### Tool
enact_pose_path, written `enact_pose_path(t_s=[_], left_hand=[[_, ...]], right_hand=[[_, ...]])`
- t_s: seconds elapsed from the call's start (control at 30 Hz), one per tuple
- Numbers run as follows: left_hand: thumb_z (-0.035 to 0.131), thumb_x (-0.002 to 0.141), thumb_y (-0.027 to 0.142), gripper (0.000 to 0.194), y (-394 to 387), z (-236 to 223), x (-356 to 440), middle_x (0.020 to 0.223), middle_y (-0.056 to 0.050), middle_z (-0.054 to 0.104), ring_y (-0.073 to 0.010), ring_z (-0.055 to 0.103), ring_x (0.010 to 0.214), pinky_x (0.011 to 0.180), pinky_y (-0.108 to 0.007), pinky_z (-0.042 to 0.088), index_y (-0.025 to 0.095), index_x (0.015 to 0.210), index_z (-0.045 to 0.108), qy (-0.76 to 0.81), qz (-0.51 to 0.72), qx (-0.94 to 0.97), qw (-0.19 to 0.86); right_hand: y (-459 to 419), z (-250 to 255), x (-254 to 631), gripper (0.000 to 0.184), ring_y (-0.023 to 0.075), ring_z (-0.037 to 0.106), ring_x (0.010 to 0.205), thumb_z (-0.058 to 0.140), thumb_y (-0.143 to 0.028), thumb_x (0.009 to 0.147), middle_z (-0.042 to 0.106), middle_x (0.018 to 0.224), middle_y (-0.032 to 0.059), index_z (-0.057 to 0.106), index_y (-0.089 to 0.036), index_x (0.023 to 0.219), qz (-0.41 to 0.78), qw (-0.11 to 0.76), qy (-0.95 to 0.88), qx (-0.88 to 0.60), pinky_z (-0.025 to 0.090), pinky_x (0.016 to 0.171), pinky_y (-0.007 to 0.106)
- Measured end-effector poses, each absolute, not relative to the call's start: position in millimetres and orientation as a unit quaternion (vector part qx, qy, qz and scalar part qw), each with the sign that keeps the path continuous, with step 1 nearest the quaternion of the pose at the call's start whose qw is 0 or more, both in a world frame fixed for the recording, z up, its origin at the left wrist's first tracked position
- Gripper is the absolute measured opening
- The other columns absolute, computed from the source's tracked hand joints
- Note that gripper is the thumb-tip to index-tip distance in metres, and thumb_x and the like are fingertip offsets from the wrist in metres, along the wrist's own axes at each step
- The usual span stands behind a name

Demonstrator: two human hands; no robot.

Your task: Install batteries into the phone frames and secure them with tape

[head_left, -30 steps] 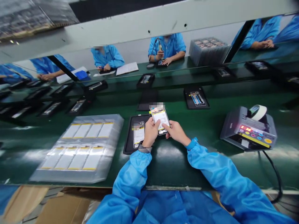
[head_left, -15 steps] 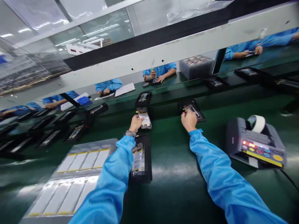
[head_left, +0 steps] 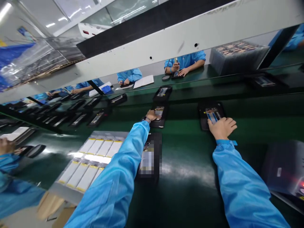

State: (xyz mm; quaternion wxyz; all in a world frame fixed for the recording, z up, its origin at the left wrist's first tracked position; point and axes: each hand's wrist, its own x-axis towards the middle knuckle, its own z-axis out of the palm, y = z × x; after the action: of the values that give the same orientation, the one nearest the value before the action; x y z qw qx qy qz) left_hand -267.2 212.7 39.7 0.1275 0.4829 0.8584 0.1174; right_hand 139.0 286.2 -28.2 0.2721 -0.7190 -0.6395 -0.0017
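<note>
At the far middle of the green bench, my left hand (head_left: pixel 152 115) is closed on the left side of a black tray (head_left: pixel 163 122). Its thumb reaches over the opened phone (head_left: pixel 159 111) inside; the other fingertips are partly hidden. Farther right, my right hand (head_left: pixel 222 128) lies spread over the near edge of another black tray (head_left: pixel 203 121), its thumb by an opened phone (head_left: pixel 212 114). Between my forearms and nearer to me sits a third black tray (head_left: pixel 157 158) holding a phone (head_left: pixel 146 161), partly blurred out.
A clear plastic tray (head_left: pixel 82 156) of white, yellow-edged batteries lies left of my left forearm. A grey tape dispenser (head_left: pixel 281 166) stands at the right. Several phone trays line the left. Co-workers' blue sleeves (head_left: pixel 197 60) show beyond the white beam (head_left: pixel 171 44); another person's arm (head_left: pixel 9 161) is at far left.
The view has swung left. My left hand held a phone with its thumb on top and is now at a tray with a phone inside. My right hand has spread and shifted right over its tray.
</note>
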Motion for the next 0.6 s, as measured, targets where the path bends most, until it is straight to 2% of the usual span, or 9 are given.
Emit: enact_pose_path(t_s=[0.07, 0.17, 0.27, 0.33, 0.43, 0.47, 0.53, 0.6], left_hand=[[0.090, 0.069, 0.043, 0.055, 203, 39, -263, 0.124, -0.023, 0.065, -0.0361, 0.064, 0.117, 0.095, -0.036, 0.049, 0.008, 0.106, 0.069, 0.858, 0.119, 0.491, 0.095], [0.082, 0.079, 0.046, 0.053, 183, 38, -249, 0.125, -0.024, 0.062, -0.0340, 0.061, 0.122, 0.100, -0.035, 0.046, 0.005, 0.110, 0.067, 0.855, 0.145, 0.497, 0.039], [0.073, 0.090, 0.045, 0.044, 161, 44, -236, 0.126, -0.019, 0.062, -0.0294, 0.060, 0.122, 0.104, -0.041, 0.047, 0.008, 0.112, 0.066, 0.849, 0.165, 0.501, -0.007], [0.069, 0.094, 0.040, 0.035, 147, 56, -239, 0.127, -0.014, 0.064, -0.0259, 0.062, 0.116, 0.102, -0.046, 0.050, 0.013, 0.115, 0.066, 0.851, 0.167, 0.498, -0.025], [0.072, 0.092, 0.035, 0.030, 108, 85, -263, 0.123, -0.015, 0.068, -0.0247, 0.062, 0.116, 0.103, -0.036, 0.048, 0.012, 0.112, 0.072, 0.858, 0.156, 0.488, -0.026], [0.070, 0.092, 0.034, 0.028, 88, 96, -275, 0.121, -0.014, 0.070, -0.0233, 0.062, 0.115, 0.102, -0.032, 0.047, 0.014, 0.112, 0.073, 0.863, 0.150, 0.483, -0.023], [0.063, 0.096, 0.031, 0.026, 38, 117, -300, 0.120, -0.010, 0.072, -0.0204, 0.064, 0.113, 0.100, -0.028, 0.047, 0.018, 0.116, 0.073, 0.881, 0.131, 0.453, -0.024], [0.059, 0.095, 0.024, 0.029, -18, 135, -323, 0.120, -0.011, 0.073, -0.0224, 0.066, 0.112, 0.098, -0.030, 0.048, 0.017, 0.120, 0.072, 0.912, 0.093, 0.398, -0.030]], right_hand=[[285, -24, 139, 0.064, 0.0458, 0.042, 0.118, 0.067, -0.053, 0.081, 0.051, 0.124, 0.0326, 0.062, 0.001, 0.114, 0.010, 0.273, -0.642, -0.717, 0.032, 0.099, 0.059], [282, -15, 139, 0.068, 0.0493, 0.041, 0.124, 0.071, -0.052, 0.078, 0.051, 0.129, 0.0363, 0.062, 0.002, 0.119, 0.042, 0.275, -0.640, -0.716, 0.032, 0.100, 0.061], [280, -7, 139, 0.086, 0.0528, 0.037, 0.134, 0.081, -0.047, 0.071, 0.048, 0.136, 0.0435, 0.055, 0.007, 0.133, 0.066, 0.268, -0.616, -0.738, 0.027, 0.107, 0.064], [283, -3, 138, 0.103, 0.0523, 0.036, 0.140, 0.087, -0.041, 0.066, 0.047, 0.139, 0.0452, 0.045, 0.009, 0.145, 0.071, 0.264, -0.604, -0.748, 0.023, 0.113, 0.063], [290, 7, 134, 0.117, 0.0486, 0.042, 0.141, 0.092, -0.028, 0.061, 0.050, 0.138, 0.0438, 0.033, 0.006, 0.155, 0.119, 0.242, -0.606, -0.749, 0.020, 0.119, 0.061], [292, 11, 134, 0.113, 0.0468, 0.045, 0.140, 0.091, -0.023, 0.060, 0.053, 0.137, 0.0423, 0.035, 0.003, 0.155, 0.146, 0.235, -0.598, -0.752, 0.022, 0.120, 0.059], [294, 20, 135, 0.090, 0.0436, 0.053, 0.136, 0.086, -0.012, 0.061, 0.058, 0.134, 0.0371, 0.052, -0.007, 0.145, 0.203, 0.243, -0.571, -0.758, 0.032, 0.117, 0.056], [294, 27, 137, 0.054, 0.0423, 0.060, 0.128, 0.078, 0.000, 0.059, 0.065, 0.125, 0.0306, 0.069, -0.018, 0.109, 0.254, 0.272, -0.535, -0.758, 0.043, 0.110, 0.053]])
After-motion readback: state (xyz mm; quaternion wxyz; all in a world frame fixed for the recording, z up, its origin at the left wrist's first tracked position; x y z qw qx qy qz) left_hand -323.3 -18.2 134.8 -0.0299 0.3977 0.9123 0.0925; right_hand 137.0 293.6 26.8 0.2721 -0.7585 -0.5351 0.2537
